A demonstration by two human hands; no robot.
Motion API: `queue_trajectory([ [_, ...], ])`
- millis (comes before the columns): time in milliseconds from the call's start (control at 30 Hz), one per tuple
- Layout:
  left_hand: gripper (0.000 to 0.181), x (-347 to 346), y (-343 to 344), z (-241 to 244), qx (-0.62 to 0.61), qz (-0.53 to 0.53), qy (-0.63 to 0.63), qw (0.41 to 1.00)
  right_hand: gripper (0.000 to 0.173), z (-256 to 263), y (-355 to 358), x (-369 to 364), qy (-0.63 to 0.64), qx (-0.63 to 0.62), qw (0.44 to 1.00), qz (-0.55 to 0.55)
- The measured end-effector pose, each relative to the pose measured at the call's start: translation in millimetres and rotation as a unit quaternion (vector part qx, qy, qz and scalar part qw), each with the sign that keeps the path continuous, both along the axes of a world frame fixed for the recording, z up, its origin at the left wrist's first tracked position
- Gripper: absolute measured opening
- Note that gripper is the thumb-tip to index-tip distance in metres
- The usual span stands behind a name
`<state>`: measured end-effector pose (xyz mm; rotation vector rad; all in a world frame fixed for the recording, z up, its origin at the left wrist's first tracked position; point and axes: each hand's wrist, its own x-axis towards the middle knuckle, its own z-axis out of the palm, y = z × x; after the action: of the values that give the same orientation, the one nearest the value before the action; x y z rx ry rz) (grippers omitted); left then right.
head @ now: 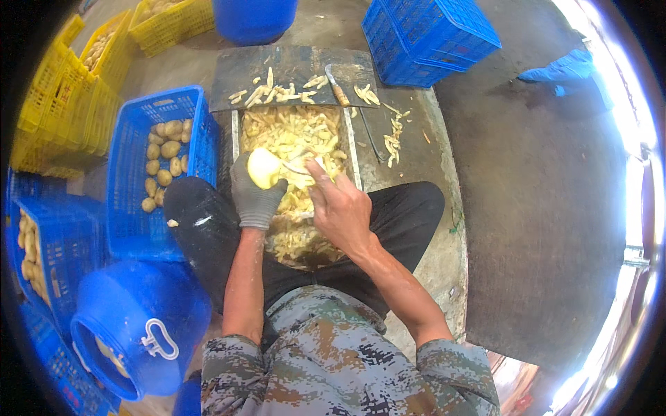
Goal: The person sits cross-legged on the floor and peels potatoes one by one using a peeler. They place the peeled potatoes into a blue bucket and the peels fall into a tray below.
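My left hand (257, 192), in a grey knit glove, grips a pale, mostly peeled potato (264, 167). Close to its right side, my bare right hand (341, 205) is shut on a small peeling blade (295, 168); most of that tool is hidden by the fingers. Whether the blade touches the potato I cannot tell. Below both hands, between my knees, a heap of potato peelings (291, 130) fills a container with pale side edges (354, 151). Unpeeled potatoes (169, 150) lie in a blue plastic crate (200, 112) at my left knee.
A dark board (291, 62) across the far end bears scraps and a curved knife with a wooden handle (339, 93). Blue crates (416, 47) stand at far right. Yellow crates (57, 109) and an open blue drum (151, 322) are at left. A person's blue-clothed leg (562, 67) shows at right.
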<state>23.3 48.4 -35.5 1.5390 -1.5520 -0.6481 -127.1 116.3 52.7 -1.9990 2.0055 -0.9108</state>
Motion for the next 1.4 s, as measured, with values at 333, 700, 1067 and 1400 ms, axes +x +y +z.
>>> queue_trajectory([
  [333,0.072,-1,3,-17,0.060,-0.020,0.251,0.966,0.044,-31,1,-13,-0.128,0.117,0.985,-0.004],
  [700,0.078,0,-14,-1,0.191,-0.076,0.732,0.650,0.043,-28,4,9,-0.349,0.087,0.932,-0.034],
  [1067,0.062,-31,-28,-15,0.197,0.068,0.706,0.677,0.046,-32,9,38,-0.154,0.086,0.983,-0.054],
  [1400,0.067,-27,-35,-28,0.175,0.177,0.736,0.630,0.047,-25,-5,29,-0.156,0.074,0.983,-0.058],
])
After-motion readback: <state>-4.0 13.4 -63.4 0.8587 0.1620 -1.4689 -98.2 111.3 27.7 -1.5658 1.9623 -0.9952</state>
